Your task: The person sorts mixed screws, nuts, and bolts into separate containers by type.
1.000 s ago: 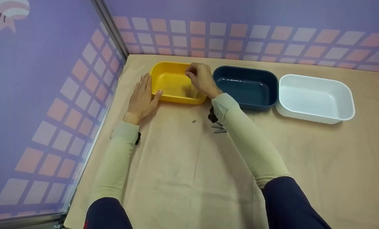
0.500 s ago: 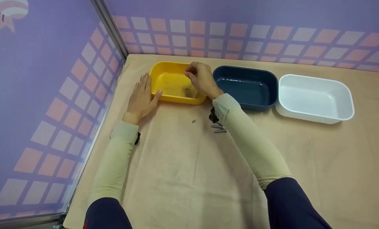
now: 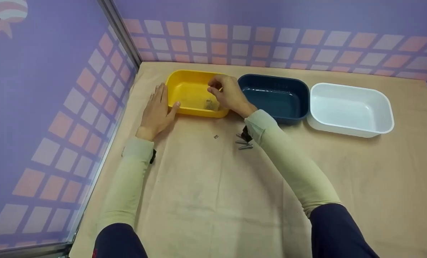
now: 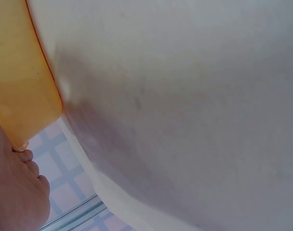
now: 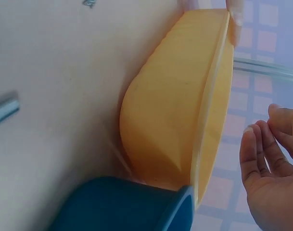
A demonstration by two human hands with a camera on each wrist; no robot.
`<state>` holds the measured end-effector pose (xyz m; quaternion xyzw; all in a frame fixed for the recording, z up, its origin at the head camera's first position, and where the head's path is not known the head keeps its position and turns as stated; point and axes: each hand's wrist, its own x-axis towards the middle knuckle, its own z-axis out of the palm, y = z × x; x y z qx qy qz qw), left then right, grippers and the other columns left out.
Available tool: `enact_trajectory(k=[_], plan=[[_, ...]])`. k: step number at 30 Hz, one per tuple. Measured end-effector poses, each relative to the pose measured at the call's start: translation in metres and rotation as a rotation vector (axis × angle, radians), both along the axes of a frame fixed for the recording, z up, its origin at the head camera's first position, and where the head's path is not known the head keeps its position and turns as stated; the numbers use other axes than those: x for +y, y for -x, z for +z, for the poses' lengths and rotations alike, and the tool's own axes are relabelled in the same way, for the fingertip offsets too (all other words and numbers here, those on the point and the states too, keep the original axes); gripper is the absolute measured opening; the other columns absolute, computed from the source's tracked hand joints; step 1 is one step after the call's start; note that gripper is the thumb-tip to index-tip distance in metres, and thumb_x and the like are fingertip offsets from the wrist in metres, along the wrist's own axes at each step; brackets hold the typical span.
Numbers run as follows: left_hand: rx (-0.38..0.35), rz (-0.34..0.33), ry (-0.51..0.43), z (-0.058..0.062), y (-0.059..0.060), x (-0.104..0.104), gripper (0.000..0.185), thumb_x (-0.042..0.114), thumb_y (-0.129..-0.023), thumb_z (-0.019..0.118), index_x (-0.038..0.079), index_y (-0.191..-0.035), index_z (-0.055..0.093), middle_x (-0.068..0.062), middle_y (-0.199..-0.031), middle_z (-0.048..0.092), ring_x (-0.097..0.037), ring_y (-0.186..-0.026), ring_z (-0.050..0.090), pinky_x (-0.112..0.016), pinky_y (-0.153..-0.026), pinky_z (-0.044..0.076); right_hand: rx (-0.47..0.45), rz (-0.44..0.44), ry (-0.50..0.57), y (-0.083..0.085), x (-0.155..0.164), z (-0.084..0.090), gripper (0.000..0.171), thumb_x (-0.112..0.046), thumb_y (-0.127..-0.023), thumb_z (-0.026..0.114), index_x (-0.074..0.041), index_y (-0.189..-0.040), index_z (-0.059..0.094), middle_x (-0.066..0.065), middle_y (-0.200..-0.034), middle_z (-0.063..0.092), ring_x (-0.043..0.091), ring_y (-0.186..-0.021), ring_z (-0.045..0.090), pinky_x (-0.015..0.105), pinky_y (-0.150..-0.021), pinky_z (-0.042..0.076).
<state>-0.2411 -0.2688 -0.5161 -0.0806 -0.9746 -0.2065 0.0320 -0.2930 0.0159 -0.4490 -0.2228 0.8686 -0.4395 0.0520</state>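
Observation:
My left hand (image 3: pixel 155 114) lies flat against the left side of the yellow tray (image 3: pixel 195 111), its fingers along the side and thumb at the front rim. Above the right part of that tray hangs my right hand (image 3: pixel 231 95). In the right wrist view, the thumb and fingertips of the right hand (image 5: pixel 273 159) come together; no held thing shows between them. Small metal pieces (image 3: pixel 209 104) lie inside the yellow tray, too blurred to name. Several metal bolts or pins (image 3: pixel 244 143) rest on the cloth beneath the right wrist, and a tiny metal piece (image 3: pixel 216 136) lies left of them.
A dark blue tray (image 3: pixel 273 119) stands right beside the yellow one, and a white tray (image 3: pixel 349 130) follows at its right. Beige cloth (image 3: pixel 199 200) covers the table. Patterned purple panels (image 3: pixel 55 89) rise at the left and back.
Both hands stay nearly in place; the right wrist has shifted slightly toward the right and front. The view has moved a little. The metal pieces inside the yellow tray show more clearly.

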Motion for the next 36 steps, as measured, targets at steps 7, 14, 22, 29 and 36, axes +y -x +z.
enact_trajectory(k=[7,14,22,29,36], plan=[[-0.009,0.003,0.007,-0.001,0.001,-0.001,0.089,0.059,-0.112,0.035,-0.004,-0.169,0.008,-0.022,-0.179,0.007,-0.037,-0.167,0.007,-0.050,-0.136,0.005,0.026,0.060,-0.011,-0.011,0.010,-0.003,0.023,-0.015,-0.107,0.067,-0.001,-0.124,0.073,0.010,-0.116,0.072,0.019,-0.100,0.066,0.029,-0.096,0.060],[-0.005,0.003,0.008,-0.003,0.000,-0.001,0.089,0.059,-0.112,0.035,-0.004,-0.169,0.010,-0.023,-0.179,0.008,-0.037,-0.167,0.008,-0.051,-0.136,0.006,0.030,0.091,-0.021,-0.024,0.017,-0.008,0.023,-0.015,-0.106,0.067,-0.001,-0.124,0.073,0.010,-0.116,0.073,0.020,-0.100,0.065,0.031,-0.094,0.060],[-0.007,-0.001,0.006,-0.003,0.000,-0.001,0.089,0.059,-0.112,0.033,-0.005,-0.169,0.009,-0.023,-0.179,0.007,-0.037,-0.167,0.007,-0.051,-0.136,0.006,0.053,0.140,-0.040,-0.037,0.022,-0.009,0.022,-0.013,-0.106,0.068,-0.001,-0.123,0.075,0.011,-0.116,0.072,0.021,-0.099,0.065,0.032,-0.092,0.061],[0.004,-0.008,-0.003,-0.001,0.000,-0.002,0.087,0.055,-0.112,0.036,-0.005,-0.169,0.009,-0.024,-0.178,0.008,-0.038,-0.167,0.007,-0.054,-0.136,0.007,0.096,0.176,-0.055,-0.041,0.027,-0.012,0.021,-0.012,-0.105,0.069,0.001,-0.120,0.075,0.012,-0.115,0.073,0.022,-0.100,0.068,0.035,-0.090,0.062],[0.007,-0.011,-0.010,0.000,0.000,-0.001,0.087,0.056,-0.112,0.036,-0.005,-0.169,0.009,-0.024,-0.178,0.008,-0.038,-0.167,0.007,-0.053,-0.136,0.006,0.102,0.196,-0.040,-0.053,0.034,-0.018,0.018,-0.010,-0.104,0.070,0.000,-0.118,0.075,0.013,-0.114,0.074,0.022,-0.098,0.069,0.034,-0.088,0.062]])
